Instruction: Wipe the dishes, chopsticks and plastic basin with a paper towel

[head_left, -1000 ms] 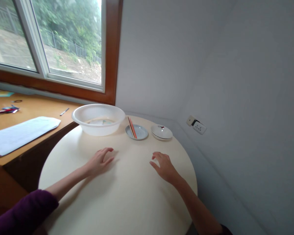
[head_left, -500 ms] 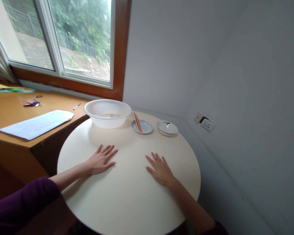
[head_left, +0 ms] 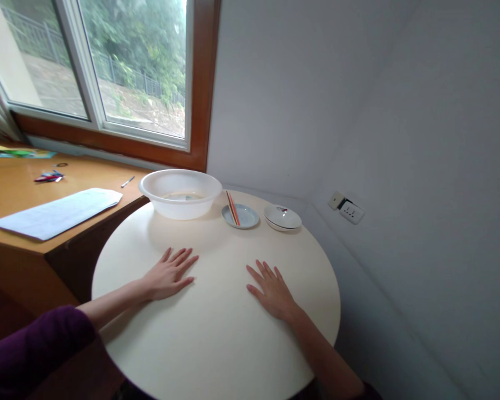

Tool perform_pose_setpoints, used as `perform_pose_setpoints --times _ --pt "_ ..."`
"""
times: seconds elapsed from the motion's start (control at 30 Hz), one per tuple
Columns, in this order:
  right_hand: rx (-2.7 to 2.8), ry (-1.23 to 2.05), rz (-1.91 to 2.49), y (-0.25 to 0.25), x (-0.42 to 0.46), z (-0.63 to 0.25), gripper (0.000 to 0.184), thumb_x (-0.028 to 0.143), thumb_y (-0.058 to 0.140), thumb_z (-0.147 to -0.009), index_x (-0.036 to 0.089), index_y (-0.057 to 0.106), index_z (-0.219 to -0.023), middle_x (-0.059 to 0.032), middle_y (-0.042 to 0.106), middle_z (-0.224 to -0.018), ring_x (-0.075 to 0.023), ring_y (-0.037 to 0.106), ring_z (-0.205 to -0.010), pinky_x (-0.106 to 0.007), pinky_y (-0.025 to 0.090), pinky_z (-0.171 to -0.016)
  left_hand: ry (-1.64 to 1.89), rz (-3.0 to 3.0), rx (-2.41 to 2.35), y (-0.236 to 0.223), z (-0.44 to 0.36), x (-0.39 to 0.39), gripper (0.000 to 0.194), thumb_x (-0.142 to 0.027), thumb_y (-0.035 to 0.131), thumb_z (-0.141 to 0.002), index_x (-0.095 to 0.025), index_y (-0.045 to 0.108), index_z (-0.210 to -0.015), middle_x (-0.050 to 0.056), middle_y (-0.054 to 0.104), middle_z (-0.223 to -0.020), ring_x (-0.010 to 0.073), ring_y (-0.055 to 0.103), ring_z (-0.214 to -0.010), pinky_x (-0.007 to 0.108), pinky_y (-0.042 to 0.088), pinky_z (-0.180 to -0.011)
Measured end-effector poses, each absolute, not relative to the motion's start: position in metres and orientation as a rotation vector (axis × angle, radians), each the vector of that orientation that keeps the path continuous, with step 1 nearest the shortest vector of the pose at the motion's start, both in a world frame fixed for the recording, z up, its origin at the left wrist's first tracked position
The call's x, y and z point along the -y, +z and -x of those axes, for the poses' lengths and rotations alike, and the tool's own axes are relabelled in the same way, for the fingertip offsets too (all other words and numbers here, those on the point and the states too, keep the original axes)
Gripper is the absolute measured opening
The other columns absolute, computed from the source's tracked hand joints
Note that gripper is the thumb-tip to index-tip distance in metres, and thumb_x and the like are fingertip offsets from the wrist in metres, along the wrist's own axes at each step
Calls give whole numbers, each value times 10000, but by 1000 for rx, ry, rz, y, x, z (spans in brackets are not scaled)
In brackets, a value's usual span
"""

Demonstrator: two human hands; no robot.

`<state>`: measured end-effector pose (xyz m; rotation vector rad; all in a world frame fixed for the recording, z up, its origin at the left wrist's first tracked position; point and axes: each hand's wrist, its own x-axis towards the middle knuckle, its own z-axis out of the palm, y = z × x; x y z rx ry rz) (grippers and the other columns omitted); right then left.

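My left hand (head_left: 166,276) lies palm down on the round white table (head_left: 216,339), its fingers spread and nothing in it. Flat on the same tabletop, farther right, rests my right hand (head_left: 271,290), also spread and holding nothing. Beyond the left hand stands a wide translucent plastic basin (head_left: 179,208), and something small at its bottom is too unclear to name. A grey-blue plate (head_left: 250,218) sits right of the basin with chopsticks (head_left: 233,209), some orange and some dark, laid across it. White bowls (head_left: 282,218), seemingly stacked, stand beyond my right hand.
A wooden desk (head_left: 87,173) adjoins the table at the left, bearing white paper (head_left: 62,214), a pen (head_left: 128,181) and small coloured items. A window (head_left: 137,66) is behind it. Walls close in at the back and right, with a power socket (head_left: 351,212).
The whole scene has shifted slightly left in view. Both hands keep their flat, spread pose on the table, and the dishes stay in place.
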<state>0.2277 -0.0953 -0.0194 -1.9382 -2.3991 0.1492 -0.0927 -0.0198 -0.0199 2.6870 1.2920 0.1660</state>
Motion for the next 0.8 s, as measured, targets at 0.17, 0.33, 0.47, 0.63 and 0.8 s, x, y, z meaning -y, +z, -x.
perform_pose_setpoints --times 0.17,0.33,0.47,0.63,0.8 --pt "2393 144 1949 -18 96 -227 547 539 283 -908 317 275 -1408 -64 206 -1497 -246 143 -1382 -488 113 -1100 224 -2692 -1280 -22 93 18 649 -592 301 -850 -263 290 -1409 93 216 -1490 288 182 -1375 496 37 -1094" --pt "2397 153 1956 -17 96 -227 557 555 268 -904 319 271 -1409 -60 202 -1497 -244 138 -1382 -486 118 -1103 263 -2637 -1252 -20 94 21 631 -574 309 -853 -239 360 -1386 104 264 -1480 289 203 -1369 503 50 -1096" --pt "2395 171 1974 -16 96 -226 558 551 273 -902 316 273 -1409 -54 202 -1495 -242 145 -1380 -489 123 -1105 563 -2261 -1277 -10 94 15 655 -600 352 -818 -199 436 -1328 141 464 -1375 294 383 -1283 496 164 -1086" --pt "2403 190 1984 -12 95 -225 558 540 293 -899 306 289 -1406 -51 202 -1492 -244 147 -1379 -489 126 -1107 1113 -1196 -1409 34 105 -28 979 -690 460 -705 -136 99 -1427 255 411 -1347 358 511 -1148 512 440 -901" --pt "2403 215 1984 -11 95 -225 558 542 286 -899 304 295 -1403 -47 188 -1492 -249 147 -1377 -497 130 -1106 1218 -602 -1090 77 131 -81 1049 -631 564 -685 -230 -50 -1435 277 165 -1453 456 517 -1104 530 535 -712"
